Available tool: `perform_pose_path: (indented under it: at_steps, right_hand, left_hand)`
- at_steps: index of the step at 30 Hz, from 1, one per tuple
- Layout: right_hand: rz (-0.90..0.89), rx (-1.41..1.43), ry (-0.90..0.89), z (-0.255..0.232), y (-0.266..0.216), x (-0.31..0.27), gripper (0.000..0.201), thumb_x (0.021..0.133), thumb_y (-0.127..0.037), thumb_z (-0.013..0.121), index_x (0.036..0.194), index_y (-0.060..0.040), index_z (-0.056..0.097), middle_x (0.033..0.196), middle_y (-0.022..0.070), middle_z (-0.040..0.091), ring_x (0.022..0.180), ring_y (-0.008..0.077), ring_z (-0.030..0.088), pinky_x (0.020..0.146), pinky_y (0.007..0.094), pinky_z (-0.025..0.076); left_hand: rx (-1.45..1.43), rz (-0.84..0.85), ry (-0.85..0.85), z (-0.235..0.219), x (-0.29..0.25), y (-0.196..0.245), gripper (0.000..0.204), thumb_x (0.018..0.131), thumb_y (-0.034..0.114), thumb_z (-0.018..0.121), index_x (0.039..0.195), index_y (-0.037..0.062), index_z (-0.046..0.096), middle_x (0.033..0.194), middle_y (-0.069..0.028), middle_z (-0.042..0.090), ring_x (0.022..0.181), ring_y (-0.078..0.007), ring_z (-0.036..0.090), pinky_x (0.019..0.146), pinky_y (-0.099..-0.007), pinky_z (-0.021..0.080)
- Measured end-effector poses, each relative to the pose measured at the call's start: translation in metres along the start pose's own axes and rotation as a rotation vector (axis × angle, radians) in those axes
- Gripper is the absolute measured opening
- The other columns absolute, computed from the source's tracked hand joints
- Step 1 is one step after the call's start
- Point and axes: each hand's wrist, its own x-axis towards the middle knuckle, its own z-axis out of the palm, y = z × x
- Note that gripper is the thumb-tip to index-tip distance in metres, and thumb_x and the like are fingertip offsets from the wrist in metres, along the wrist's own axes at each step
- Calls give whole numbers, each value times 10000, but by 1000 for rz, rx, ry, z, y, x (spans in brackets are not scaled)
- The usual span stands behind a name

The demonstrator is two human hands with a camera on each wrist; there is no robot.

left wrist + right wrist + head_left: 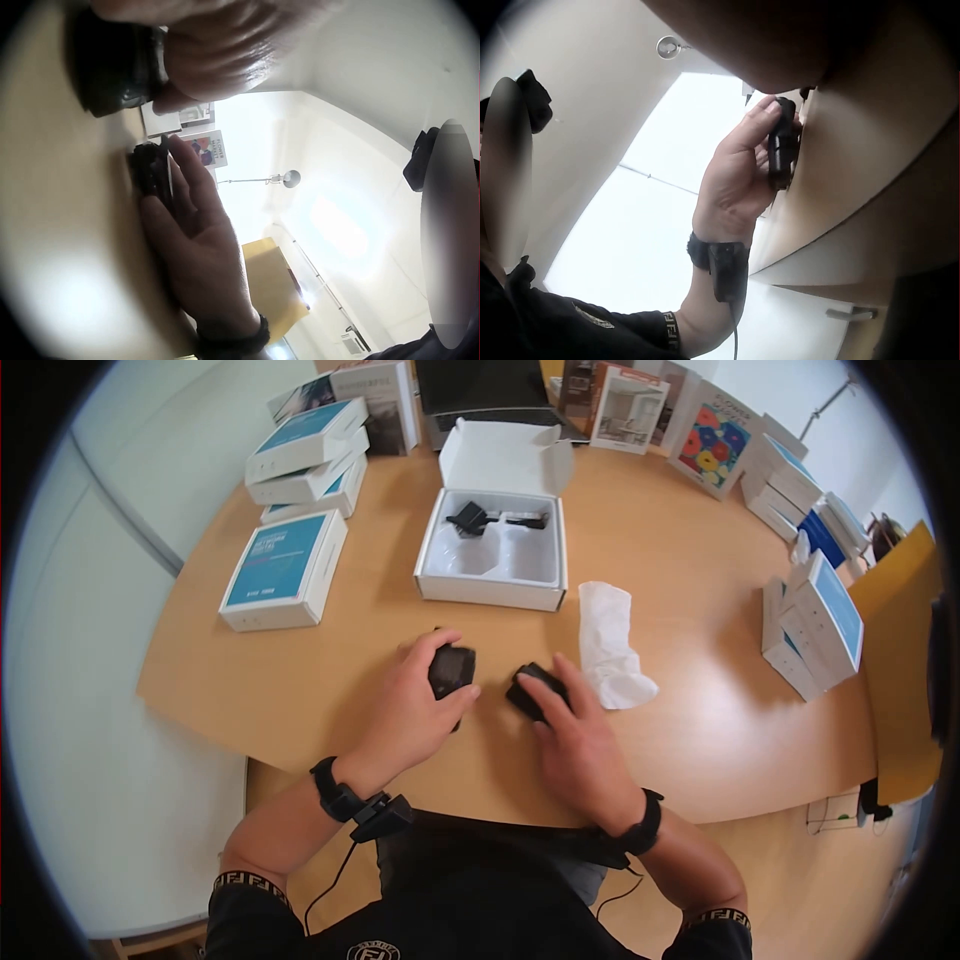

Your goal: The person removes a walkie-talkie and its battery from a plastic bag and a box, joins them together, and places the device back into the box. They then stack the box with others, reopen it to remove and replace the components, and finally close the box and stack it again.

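Near the front of the table, the left hand (415, 700) grips a dark, blocky device (452, 671) between thumb and fingers; the right wrist view shows that device (782, 146) on edge in the hand (731, 176). To its right, the right hand (583, 745) holds a second black object (537, 692), thumb on one side and fingers over the top. In the left wrist view this object (152, 171) lies between the thumb and fingers of the right hand (206, 255). Beyond both hands stands an open white box (490, 592) with a black adapter (470, 518) inside.
Crumpled white wrapping (612, 645) lies right of the open box. Blue-and-white boxes (285, 570) are stacked at the left, and more boxes (820, 625) stand at the right edge. A laptop (490, 395) and upright books (628, 410) line the back.
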Motion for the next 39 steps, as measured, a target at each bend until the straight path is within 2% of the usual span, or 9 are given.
perform_pose_path:
  at_steps: [2,8,18,21,23,24,26,31,39]
  right_hand:
    - [51,34,12,-7,-2,-2,582,844,33,670,1394,-120,558,1521,269,385,1337,470,463,1090,473,442]
    - [17,21,-95,-25,-10,-10,626,812,-33,756,1400,-62,542,1548,329,315,1266,488,531,978,456,524]
    - [-90,-86,-132,-25,-15,17,501,755,-84,807,1232,-79,650,1416,214,513,1046,345,660,864,410,565]
    - [-74,-112,-129,-24,-16,28,478,746,-102,815,1201,-86,666,1400,192,536,1012,323,670,830,401,572]
    - [-51,-124,-144,-25,-16,34,470,746,-106,815,1193,-90,672,1396,185,547,1003,309,676,812,396,577]
    - [-28,-124,-144,-25,-16,38,452,749,-112,815,1180,-91,680,1372,174,574,958,299,687,783,389,582]
    - [-11,-130,-141,-27,-14,44,435,752,-118,815,1167,-93,688,1349,162,601,912,288,698,754,383,588]
    - [-43,-9,144,-32,5,60,257,867,-85,750,1118,-56,704,1152,130,711,735,249,697,665,331,569]
    - [203,-52,167,-29,65,66,159,931,-82,693,1081,-33,717,1021,117,730,739,204,682,666,302,545]
  left_hand:
    - [-10,99,-11,2,-2,-8,639,820,87,775,1393,44,495,1388,-196,528,1235,-294,563,1034,-376,463]
    - [-114,93,-115,-7,-12,-10,787,764,68,777,1476,89,444,1576,-229,312,1432,-404,371,1139,-430,385]
    - [-282,-33,-191,-6,-4,-3,770,770,-169,654,1474,51,432,1591,-178,220,1427,-270,406,1145,-350,407]
    - [-330,-77,-138,-2,0,0,687,790,-158,641,1427,25,460,1510,-162,350,1395,-244,437,1119,-343,414]
    - [-874,-284,-135,0,8,-2,529,847,-109,615,1351,-2,496,1386,-130,473,1324,-212,482,1088,-323,409]
    - [-878,-279,-130,-1,11,0,529,847,-109,615,1351,-2,496,1386,-130,473,1324,-212,482,1088,-323,409]
    - [-1073,-370,90,-6,18,8,389,899,-46,591,1281,-13,523,1287,-97,542,1267,-187,501,1071,-299,386]
    - [-1068,-314,388,-9,48,-18,291,931,39,620,1214,14,559,1148,-55,566,1130,-152,525,1043,-285,392]
    - [-1020,-296,580,-3,73,-43,206,930,113,659,1110,39,592,1022,-27,577,1008,-120,515,936,-272,400]
